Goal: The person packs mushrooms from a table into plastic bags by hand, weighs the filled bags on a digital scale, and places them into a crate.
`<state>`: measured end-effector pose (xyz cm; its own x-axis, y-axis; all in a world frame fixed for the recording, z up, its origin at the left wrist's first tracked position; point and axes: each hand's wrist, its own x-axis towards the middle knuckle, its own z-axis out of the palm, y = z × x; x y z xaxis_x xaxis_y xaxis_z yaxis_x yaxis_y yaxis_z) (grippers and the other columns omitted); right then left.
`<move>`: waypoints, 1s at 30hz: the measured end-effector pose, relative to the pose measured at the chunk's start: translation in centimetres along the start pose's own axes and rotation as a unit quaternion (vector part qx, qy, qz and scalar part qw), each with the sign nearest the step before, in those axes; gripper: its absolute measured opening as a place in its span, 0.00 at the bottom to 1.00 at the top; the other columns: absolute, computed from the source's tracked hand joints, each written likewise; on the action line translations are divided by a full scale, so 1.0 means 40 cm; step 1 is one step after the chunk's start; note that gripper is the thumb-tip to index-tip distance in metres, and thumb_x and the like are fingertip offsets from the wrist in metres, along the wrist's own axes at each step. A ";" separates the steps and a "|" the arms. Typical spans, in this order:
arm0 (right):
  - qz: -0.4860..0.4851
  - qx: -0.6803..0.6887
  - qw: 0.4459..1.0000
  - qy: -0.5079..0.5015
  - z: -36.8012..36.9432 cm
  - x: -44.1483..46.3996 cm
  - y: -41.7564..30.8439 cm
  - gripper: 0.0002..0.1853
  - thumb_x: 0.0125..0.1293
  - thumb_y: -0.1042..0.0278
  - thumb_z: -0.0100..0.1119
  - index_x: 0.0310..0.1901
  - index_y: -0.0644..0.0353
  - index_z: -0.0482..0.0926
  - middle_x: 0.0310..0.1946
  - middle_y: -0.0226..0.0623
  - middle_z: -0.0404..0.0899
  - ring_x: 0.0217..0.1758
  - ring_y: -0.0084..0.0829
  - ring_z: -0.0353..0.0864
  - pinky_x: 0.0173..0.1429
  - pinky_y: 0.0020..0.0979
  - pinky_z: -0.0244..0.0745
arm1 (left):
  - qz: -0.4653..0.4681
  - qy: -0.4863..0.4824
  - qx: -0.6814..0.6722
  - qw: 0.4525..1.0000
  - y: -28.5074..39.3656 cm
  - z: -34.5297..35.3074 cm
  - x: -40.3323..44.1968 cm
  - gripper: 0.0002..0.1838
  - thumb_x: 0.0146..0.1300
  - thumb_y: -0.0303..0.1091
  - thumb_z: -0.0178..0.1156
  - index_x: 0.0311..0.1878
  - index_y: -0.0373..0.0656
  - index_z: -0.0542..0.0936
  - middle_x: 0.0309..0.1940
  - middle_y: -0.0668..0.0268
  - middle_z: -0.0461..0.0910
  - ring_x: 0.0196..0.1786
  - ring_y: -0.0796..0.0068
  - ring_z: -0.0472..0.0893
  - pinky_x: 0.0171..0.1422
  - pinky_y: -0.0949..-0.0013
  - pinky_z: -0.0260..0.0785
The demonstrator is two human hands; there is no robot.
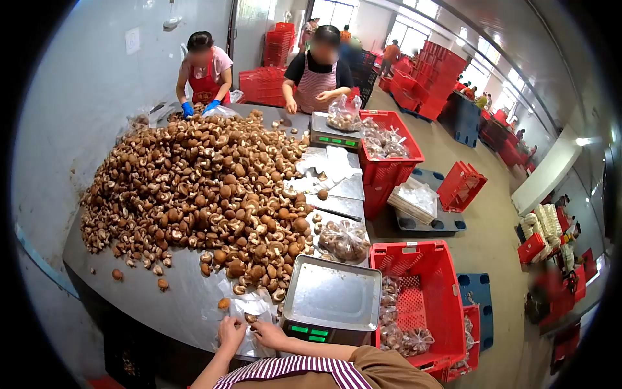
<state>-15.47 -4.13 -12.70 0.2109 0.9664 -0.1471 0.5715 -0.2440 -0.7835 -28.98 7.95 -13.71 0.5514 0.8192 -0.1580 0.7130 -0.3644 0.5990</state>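
Observation:
At the table's near edge, my left hand (231, 333) is closed on the edge of a clear plastic bag (256, 305). Just to its right, my right hand (268, 333) has its fingers curled at the same bag, beside a small mushroom (251, 318); what they pinch is too small to make out. A large heap of brown mushrooms (207, 188) spreads beyond both hands. The bare metal pan of a scale (332, 293) is right of my hands, with green digits lit below it. A filled bag of mushrooms (344, 241) lies behind the scale.
A red crate (424, 295) with bagged mushrooms stands right of the scale. Across the table are two co-workers, one with blue gloves (188, 109), one beside a second scale (335, 139). Another filled red crate (392, 162) is behind. Blue pallets (476, 305) lie on the floor.

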 end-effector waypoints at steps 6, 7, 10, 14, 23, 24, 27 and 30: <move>0.067 -0.005 0.997 0.040 -0.007 0.008 0.016 0.12 0.67 0.65 0.54 0.47 0.62 0.79 0.41 0.53 0.81 0.45 0.55 0.81 0.49 0.51 0.76 | 0.003 -0.016 0.111 0.994 0.106 -0.004 -0.001 0.15 0.49 0.46 0.71 0.34 0.45 0.85 0.38 0.56 0.81 0.47 0.53 0.79 0.52 0.54 0.71; 0.067 -0.005 0.997 0.042 -0.010 0.005 0.010 0.12 0.67 0.65 0.54 0.47 0.62 0.79 0.41 0.53 0.81 0.45 0.55 0.81 0.49 0.51 0.76 | 0.005 -0.015 0.112 0.994 0.088 0.014 -0.001 0.15 0.49 0.46 0.71 0.34 0.45 0.85 0.38 0.56 0.81 0.47 0.53 0.79 0.52 0.54 0.71; 0.048 0.013 0.996 0.079 -0.018 -0.009 0.004 0.12 0.67 0.64 0.54 0.45 0.62 0.79 0.40 0.53 0.81 0.45 0.56 0.81 0.49 0.51 0.75 | 0.081 0.043 0.137 0.986 0.036 0.054 -0.007 0.14 0.50 0.44 0.70 0.33 0.44 0.84 0.38 0.55 0.80 0.45 0.52 0.80 0.51 0.53 0.71; 0.057 0.034 0.997 0.044 -0.027 0.010 -0.002 0.14 0.68 0.62 0.55 0.46 0.62 0.80 0.42 0.54 0.82 0.46 0.55 0.81 0.49 0.49 0.76 | 0.056 0.051 -0.058 0.995 0.033 -0.012 -0.032 0.09 0.50 0.34 0.66 0.32 0.40 0.80 0.36 0.55 0.79 0.42 0.51 0.79 0.48 0.55 0.70; 0.133 0.299 0.945 0.008 0.078 0.087 0.014 0.16 0.63 0.59 0.61 0.42 0.65 0.83 0.31 0.41 0.85 0.31 0.30 0.83 0.38 0.35 0.77 | -0.087 -0.047 -0.359 0.928 0.042 -0.079 -0.066 0.08 0.60 0.31 0.68 0.35 0.40 0.78 0.28 0.72 0.78 0.31 0.84 0.75 0.34 0.75 0.69; 0.135 0.295 0.946 0.021 0.074 0.086 0.009 0.14 0.62 0.60 0.62 0.39 0.65 0.83 0.27 0.40 0.84 0.29 0.30 0.82 0.35 0.35 0.76 | -0.072 -0.041 -0.361 0.929 0.037 -0.074 -0.064 0.09 0.59 0.31 0.69 0.35 0.39 0.78 0.28 0.71 0.80 0.31 0.84 0.76 0.34 0.75 0.69; 0.126 0.201 0.971 0.031 0.052 0.077 0.007 0.14 0.61 0.60 0.62 0.37 0.64 0.83 0.26 0.42 0.83 0.27 0.32 0.81 0.35 0.35 0.76 | -0.055 -0.060 -0.320 0.944 0.036 -0.066 -0.060 0.09 0.59 0.31 0.70 0.35 0.39 0.80 0.28 0.71 0.81 0.31 0.84 0.76 0.34 0.75 0.69; 0.138 0.207 0.967 0.059 0.057 0.074 0.010 0.11 0.59 0.63 0.63 0.35 0.63 0.82 0.24 0.40 0.82 0.28 0.29 0.79 0.34 0.36 0.74 | -0.008 -0.051 -0.291 0.955 -0.032 0.004 -0.024 0.09 0.58 0.32 0.71 0.36 0.38 0.81 0.28 0.70 0.81 0.31 0.83 0.77 0.34 0.75 0.71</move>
<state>-16.43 -1.16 -14.83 0.4129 0.8471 -0.3346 0.1185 -0.4142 -0.9024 -30.33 7.56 -14.45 0.6025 0.7645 -0.2292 0.3765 -0.0190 0.9262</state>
